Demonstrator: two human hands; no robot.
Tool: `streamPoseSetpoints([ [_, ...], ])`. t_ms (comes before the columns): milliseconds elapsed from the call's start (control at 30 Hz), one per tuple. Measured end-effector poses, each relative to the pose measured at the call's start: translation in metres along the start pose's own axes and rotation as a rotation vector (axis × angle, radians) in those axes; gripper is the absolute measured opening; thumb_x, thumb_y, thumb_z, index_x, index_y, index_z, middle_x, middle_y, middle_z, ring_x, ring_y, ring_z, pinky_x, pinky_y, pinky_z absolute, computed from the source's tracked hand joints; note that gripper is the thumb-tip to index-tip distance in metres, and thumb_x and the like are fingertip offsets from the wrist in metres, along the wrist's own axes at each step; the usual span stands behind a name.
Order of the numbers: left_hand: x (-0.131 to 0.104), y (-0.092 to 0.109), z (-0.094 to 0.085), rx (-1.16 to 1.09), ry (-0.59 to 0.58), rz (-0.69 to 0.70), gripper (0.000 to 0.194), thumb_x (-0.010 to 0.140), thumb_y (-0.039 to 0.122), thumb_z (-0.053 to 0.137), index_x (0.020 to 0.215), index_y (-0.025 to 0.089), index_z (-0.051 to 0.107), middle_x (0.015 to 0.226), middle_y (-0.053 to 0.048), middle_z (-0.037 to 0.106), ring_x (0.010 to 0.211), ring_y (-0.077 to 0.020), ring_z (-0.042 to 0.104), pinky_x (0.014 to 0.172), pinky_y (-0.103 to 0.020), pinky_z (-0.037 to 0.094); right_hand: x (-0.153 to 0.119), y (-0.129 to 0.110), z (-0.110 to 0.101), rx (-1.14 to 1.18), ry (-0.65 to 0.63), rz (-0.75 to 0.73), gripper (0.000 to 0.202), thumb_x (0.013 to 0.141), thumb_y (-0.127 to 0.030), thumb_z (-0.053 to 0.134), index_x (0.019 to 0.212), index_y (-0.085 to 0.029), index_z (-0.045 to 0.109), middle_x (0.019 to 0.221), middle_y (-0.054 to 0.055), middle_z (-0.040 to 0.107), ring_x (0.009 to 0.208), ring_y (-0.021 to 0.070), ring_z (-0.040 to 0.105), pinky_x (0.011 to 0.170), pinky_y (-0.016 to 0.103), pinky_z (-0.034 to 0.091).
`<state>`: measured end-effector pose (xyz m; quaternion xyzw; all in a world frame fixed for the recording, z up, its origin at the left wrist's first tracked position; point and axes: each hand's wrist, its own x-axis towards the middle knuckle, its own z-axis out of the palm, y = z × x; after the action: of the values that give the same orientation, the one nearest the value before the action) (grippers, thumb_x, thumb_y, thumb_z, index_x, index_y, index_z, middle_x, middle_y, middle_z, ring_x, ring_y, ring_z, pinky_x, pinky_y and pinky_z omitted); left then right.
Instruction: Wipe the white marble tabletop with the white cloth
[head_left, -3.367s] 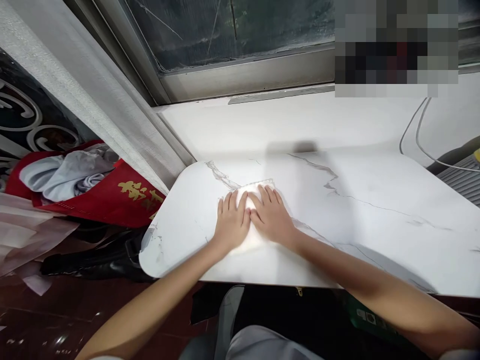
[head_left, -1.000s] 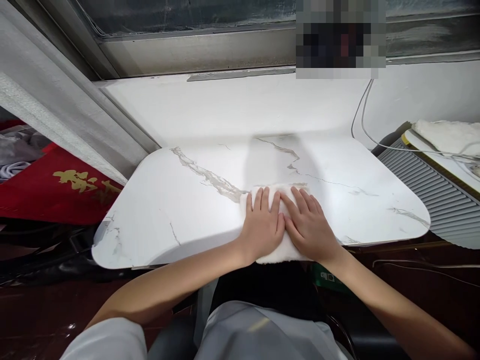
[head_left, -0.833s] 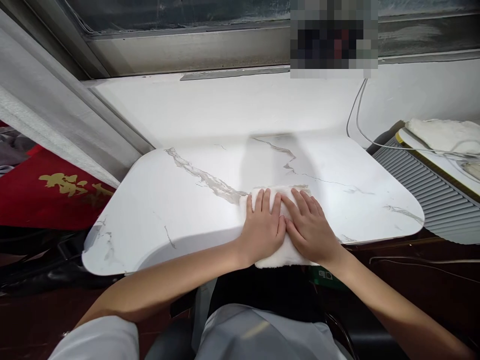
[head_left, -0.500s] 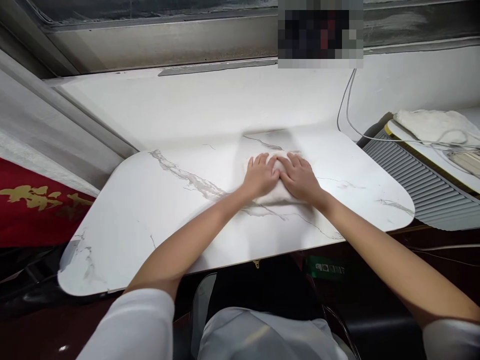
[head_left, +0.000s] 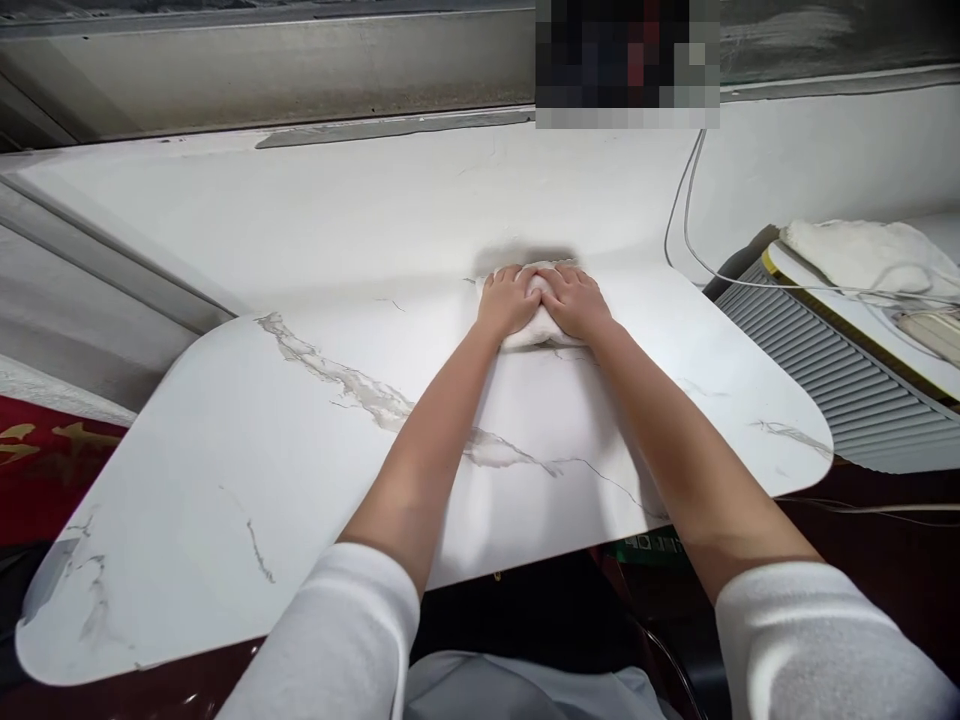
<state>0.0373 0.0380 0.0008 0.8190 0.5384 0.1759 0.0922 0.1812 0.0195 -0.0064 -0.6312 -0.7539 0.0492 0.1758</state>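
Pressing down with both palms, you have your left hand [head_left: 508, 300] and right hand [head_left: 576, 300] side by side on a white cloth [head_left: 541, 334]. Grip condition: both hands open, fingers laid forward over the cloth and not closed around it; the two thumbs meet or nearly meet at the middle, where the fabric bulges up. The cloth lies bunched on the far part of your desk [head_left: 187, 480], near the white wall [head_left: 375, 215], with its near edge folded and uneven. The desk top is white with grey marble-like veining and rounded corners; one broad vein runs from the far left towards your forearms. Your sleeves are white, ending near the elbows.

To the right of the desk, noted: a ribbed grey cabinet [head_left: 847, 385] with a white top, bearing a fluffy white fabric [head_left: 862, 256]. A thin cable [head_left: 684, 222] hangs down the wall and crosses towards that cabinet. To the left, red material [head_left: 45, 455] with gold marks shows beyond the desk edge.
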Motion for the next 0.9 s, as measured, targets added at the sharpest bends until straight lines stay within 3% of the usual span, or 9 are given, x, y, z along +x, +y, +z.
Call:
streamPoseSetpoints([
  [233,0.01,0.002,0.002,0.023,0.015,-0.016,0.048,0.098,0.029,0.034,0.144,0.021,0.048,0.15,-0.009,0.05,0.141,-0.0225,0.04,0.12,-0.042,0.025,0.016,0.008,0.003,-0.028,0.016,0.005,0.055,0.096,-0.036,0.032,0.147,-0.022,0.047,0.155,0.01,0.044,0.143,0.0298,0.035,0.114,0.051,0.029],
  [433,-0.004,0.012,0.001,0.079,-0.009,-0.062,0.051,0.101,0.031,0.027,0.148,0.018,0.042,0.157,-0.011,0.041,0.148,-0.0227,0.032,0.123,-0.046,0.02,0.005,0.003,-0.002,-0.037,-0.001,-0.017,0.055,0.098,-0.035,0.03,0.148,-0.022,0.046,0.156,0.011,0.042,0.143,0.0315,0.035,0.114,0.053,0.03],
  [633,-0.045,0.034,0.001,0.083,-0.051,-0.056,0.054,0.102,0.033,0.025,0.152,0.015,0.038,0.16,-0.013,0.036,0.15,-0.0258,0.028,0.124,-0.049,0.017,-0.046,0.003,-0.01,-0.089,-0.008,-0.09,0.057,0.099,-0.035,0.026,0.151,-0.017,0.043,0.157,0.015,0.039,0.145,0.0312,0.034,0.115,0.05,0.028],
  [900,-0.118,0.087,0.004,0.042,-0.104,-0.001,0.057,0.101,0.033,0.025,0.154,0.011,0.034,0.162,-0.016,0.031,0.152,-0.0301,0.022,0.125,-0.054,0.014,-0.137,0.015,-0.026,-0.143,0.027,-0.083,0.055,0.098,-0.039,0.027,0.147,-0.022,0.047,0.155,0.014,0.043,0.143,0.0341,0.037,0.111,0.058,0.035],
])
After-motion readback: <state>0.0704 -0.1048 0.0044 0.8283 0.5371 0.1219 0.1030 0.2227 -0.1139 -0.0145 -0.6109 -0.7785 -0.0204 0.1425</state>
